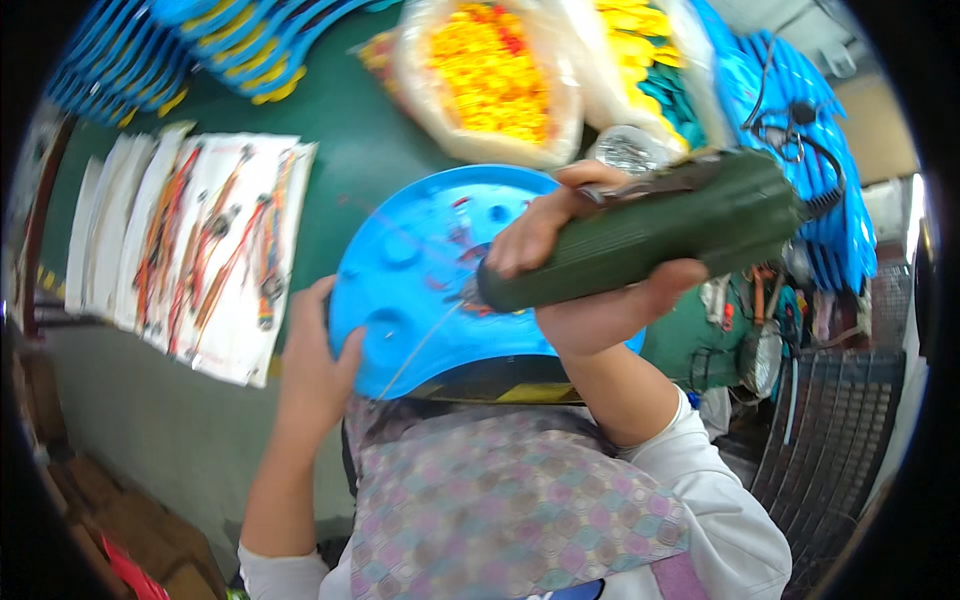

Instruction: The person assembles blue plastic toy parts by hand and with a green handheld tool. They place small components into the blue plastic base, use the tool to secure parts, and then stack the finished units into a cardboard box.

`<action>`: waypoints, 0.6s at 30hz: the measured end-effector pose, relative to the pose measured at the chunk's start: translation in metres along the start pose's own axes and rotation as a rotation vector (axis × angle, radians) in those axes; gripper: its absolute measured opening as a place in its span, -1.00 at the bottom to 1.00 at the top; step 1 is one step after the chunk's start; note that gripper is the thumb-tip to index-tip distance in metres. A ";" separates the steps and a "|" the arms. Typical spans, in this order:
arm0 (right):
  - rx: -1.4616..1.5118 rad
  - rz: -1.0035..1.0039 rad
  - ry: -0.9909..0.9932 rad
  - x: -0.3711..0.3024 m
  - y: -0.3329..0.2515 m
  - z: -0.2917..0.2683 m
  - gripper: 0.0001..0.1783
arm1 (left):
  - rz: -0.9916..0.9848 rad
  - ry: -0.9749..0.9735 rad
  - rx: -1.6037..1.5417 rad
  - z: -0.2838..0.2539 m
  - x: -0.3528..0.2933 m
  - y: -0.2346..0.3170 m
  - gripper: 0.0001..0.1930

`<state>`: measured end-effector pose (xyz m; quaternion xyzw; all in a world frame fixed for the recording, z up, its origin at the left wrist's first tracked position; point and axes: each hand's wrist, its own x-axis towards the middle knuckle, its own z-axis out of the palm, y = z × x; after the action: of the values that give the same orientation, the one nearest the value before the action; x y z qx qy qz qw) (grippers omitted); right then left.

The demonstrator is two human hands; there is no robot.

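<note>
A blue plastic shell, rounded with a concave near edge and round recesses, lies in front of me. Small red parts and thin wires sit in its middle. My left hand grips the shell's left edge, thumb on top and fingers at the rim. My right hand is closed round a thick dark green electric screwdriver. Its black front end points down-left at the shell's middle, and a black coiled cord runs from its back end. The tool hides the shell's right part and whatever its tip touches.
Bags of yellow-and-red pieces and yellow and teal pieces stand at the back. A clear bowl of small metal parts sits nearby. White sheets with wired parts lie left. Blue shells are stacked back left and right.
</note>
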<state>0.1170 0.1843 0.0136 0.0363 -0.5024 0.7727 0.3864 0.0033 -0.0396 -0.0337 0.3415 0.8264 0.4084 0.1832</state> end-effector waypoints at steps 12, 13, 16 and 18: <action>-0.577 -0.499 0.556 0.011 -0.091 -0.130 -0.01 | 0.642 -0.222 0.000 0.068 0.111 0.141 -0.77; -0.542 -0.462 0.554 0.012 -0.090 -0.136 -0.01 | 0.677 -0.228 -0.021 0.083 0.124 0.148 -0.79; -0.442 -0.320 0.473 0.014 -0.088 -0.153 -0.02 | 0.828 -0.216 0.048 0.139 0.170 0.157 -0.83; -0.355 -0.270 0.392 0.014 -0.082 -0.161 -0.05 | 0.985 -0.152 0.272 0.166 0.194 0.159 -0.84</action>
<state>0.2124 0.3380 0.0017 -0.1156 -0.5361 0.6066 0.5756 0.0304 0.2592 -0.0102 0.7395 0.5978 0.3089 -0.0173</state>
